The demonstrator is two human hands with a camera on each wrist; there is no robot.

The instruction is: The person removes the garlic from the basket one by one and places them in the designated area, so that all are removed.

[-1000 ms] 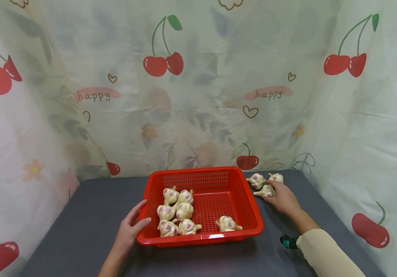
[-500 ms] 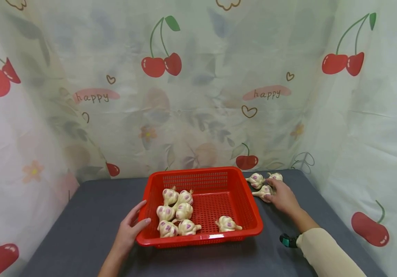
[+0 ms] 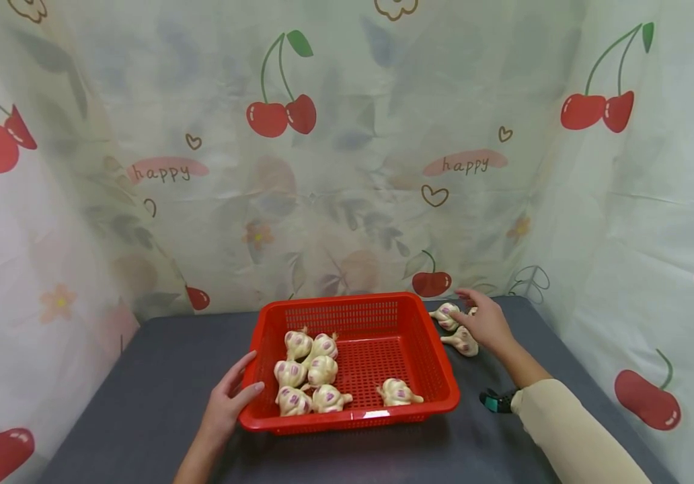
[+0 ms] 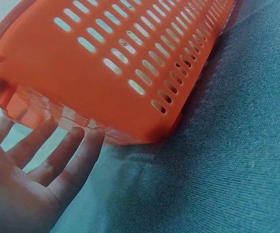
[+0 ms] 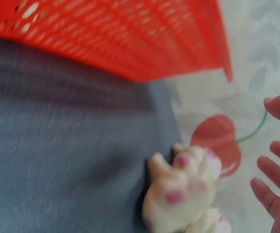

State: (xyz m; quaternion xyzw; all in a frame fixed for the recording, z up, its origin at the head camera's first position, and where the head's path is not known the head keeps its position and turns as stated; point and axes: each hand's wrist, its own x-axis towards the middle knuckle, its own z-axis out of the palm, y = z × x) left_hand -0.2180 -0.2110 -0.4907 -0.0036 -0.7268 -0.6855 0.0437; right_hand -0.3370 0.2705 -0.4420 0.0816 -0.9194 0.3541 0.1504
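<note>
A red perforated plastic basket [image 3: 356, 418] holds several white garlic bulbs [image 3: 323, 370] with purple patches along its left side. One more garlic bulb [image 3: 398, 391] lies at its front right. My left hand [image 3: 224, 402] touches the basket's left end; in the left wrist view its fingers [image 4: 89, 150] reach out straight against the wall. Beyond the basket's right side, my right hand [image 3: 487, 323] hovers over three garlic bulbs with fingers spread and nothing held. The front bulb [image 3: 463, 341] and the left one [image 3: 446, 316] show; my hand mostly covers the third.
Everything stands on a dark grey cloth-covered table [image 3: 159, 376]. A pale curtain [image 3: 347, 168] printed with cherries encloses the back and sides. A dark band with a teal face [image 3: 497, 402] sits at my right wrist.
My right hand has let go of the front garlic bulb and risen up and slightly back, fingers spreading. That bulb has shifted a little. My left hand and the basket stay put.
</note>
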